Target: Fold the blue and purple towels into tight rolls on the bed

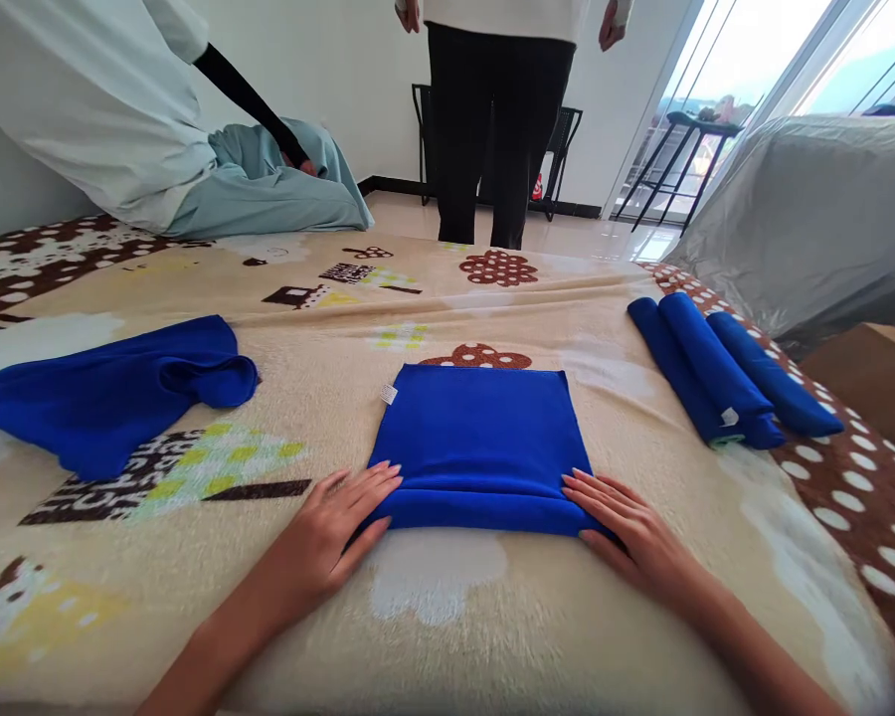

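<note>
A blue towel (481, 438) lies flat on the patterned blanket (433, 298) in front of me, its near edge rolled into a thick fold. My left hand (335, 527) rests with straight fingers against the roll's left end. At the right end, my right hand (626, 527) lies the same way, fingers stretched and touching the roll. Neither hand holds anything. A small white label (389, 395) shows at the towel's far left corner.
Three rolled blue towels (731, 368) lie side by side at the right. A loose blue towel (111, 393) is heaped at the left. One person stands beyond the bed (499, 119); another in a pale top (96, 99) leans over teal cloth (268, 194). A grey covered shape (812, 219) stands right.
</note>
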{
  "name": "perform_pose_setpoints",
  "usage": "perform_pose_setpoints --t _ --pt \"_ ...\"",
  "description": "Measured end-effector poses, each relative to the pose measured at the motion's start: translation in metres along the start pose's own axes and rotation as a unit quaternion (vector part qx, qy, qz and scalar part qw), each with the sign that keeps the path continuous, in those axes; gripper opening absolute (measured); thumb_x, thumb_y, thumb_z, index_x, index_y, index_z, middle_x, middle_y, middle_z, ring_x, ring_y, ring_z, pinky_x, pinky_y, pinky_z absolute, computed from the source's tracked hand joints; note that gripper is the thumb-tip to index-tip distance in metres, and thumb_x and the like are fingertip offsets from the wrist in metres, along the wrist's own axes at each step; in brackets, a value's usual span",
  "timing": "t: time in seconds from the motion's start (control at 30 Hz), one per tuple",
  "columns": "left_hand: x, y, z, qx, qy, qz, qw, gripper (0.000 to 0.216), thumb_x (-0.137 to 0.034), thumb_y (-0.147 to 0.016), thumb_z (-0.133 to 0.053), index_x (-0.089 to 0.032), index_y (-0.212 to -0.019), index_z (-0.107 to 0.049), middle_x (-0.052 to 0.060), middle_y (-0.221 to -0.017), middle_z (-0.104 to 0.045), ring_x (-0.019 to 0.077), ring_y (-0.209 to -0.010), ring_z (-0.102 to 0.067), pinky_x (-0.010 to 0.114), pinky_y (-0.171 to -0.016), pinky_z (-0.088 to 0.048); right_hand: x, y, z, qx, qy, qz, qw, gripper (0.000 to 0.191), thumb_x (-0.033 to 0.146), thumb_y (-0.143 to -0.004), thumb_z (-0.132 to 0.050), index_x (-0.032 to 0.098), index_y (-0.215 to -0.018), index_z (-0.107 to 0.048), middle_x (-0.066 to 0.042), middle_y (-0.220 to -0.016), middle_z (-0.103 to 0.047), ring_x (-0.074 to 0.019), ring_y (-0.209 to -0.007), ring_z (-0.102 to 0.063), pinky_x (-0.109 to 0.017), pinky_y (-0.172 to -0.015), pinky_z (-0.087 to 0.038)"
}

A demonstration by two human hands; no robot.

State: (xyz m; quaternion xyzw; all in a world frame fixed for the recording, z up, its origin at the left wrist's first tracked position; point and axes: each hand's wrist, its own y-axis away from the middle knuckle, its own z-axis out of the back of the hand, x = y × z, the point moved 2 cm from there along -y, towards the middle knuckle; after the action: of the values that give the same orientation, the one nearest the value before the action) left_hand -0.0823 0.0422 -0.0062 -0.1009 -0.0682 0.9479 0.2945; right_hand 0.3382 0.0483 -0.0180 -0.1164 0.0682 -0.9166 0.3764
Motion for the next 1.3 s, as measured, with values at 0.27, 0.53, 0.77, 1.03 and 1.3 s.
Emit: perform_pose_setpoints --t 0.27,0.53,0.77,1.03,1.3 --pt "-0.017 0.015 0.016 -0.060 -0.017 0.015 0.998 0.052 -0.020 -0.095 -0.051 -0.028 -0.146 -0.046 0.006 -0.131 -0.064 0.0241 -0.122 -0.057 0.041 -0.104 -0.033 0.004 0.018 0.005 -0.056 0.001 -0.014 0.998 0.060 0.026 -0.095 -0.061 0.024 -0.151 -0.041 -0.008 -0.137 -0.062 -0.0227 -0.128 -0.057 -0.043 -0.104 -0.050" --pt "-0.019 0.005 0.011 -0.026 0.043 -0.003 0.999 0.036 -0.026 -0.098 -0.055 -0.028 -0.133 -0.058 0.004 -0.112 -0.068 0.0210 -0.104 -0.059 0.036 -0.094 -0.042 0.000 0.007 0.008 -0.037 -0.009 -0.061 0.997 0.039 0.037 -0.095 -0.061 0.028 -0.133 -0.061 -0.009 -0.122 -0.064 -0.0241 -0.115 -0.059 -0.044 -0.097 -0.050" --pt "-0.014 0.013 0.019 0.000 0.059 -0.003 0.998 0.026 -0.019 -0.092 -0.057 -0.029 -0.115 -0.067 0.004 -0.116 -0.066 0.0225 -0.112 -0.058 0.038 -0.098 -0.043 0.001 0.022 0.010 -0.053 -0.012 -0.050 0.997 0.026 0.034 -0.095 -0.062 0.029 -0.120 -0.068 -0.007 -0.117 -0.066 -0.0235 -0.113 -0.060 -0.043 -0.095 -0.048" --pt "-0.004 0.008 0.021 -0.005 0.091 0.059 0.994 0.022 -0.029 -0.097 -0.054 -0.028 -0.117 -0.064 0.000 -0.112 -0.071 0.0200 -0.104 -0.063 0.034 -0.092 -0.048 0.000 0.014 0.015 -0.026 -0.057 -0.089 0.994 0.019 0.033 -0.099 -0.051 0.025 -0.102 -0.068 -0.006 -0.106 -0.065 -0.0203 -0.100 -0.061 -0.039 -0.089 -0.050" --pt "-0.072 -0.011 -0.002 -0.165 -0.132 0.013 0.977 0.045 0.000 -0.091 -0.040 -0.016 -0.128 -0.061 0.014 -0.136 -0.063 0.0289 -0.125 -0.058 0.046 -0.100 -0.037 0.038 -0.007 -0.008 -0.151 0.140 -0.078 0.975 0.039 0.012 -0.095 -0.048 0.020 -0.131 -0.060 -0.012 -0.131 -0.063 -0.0269 -0.120 -0.059 -0.047 -0.101 -0.041"
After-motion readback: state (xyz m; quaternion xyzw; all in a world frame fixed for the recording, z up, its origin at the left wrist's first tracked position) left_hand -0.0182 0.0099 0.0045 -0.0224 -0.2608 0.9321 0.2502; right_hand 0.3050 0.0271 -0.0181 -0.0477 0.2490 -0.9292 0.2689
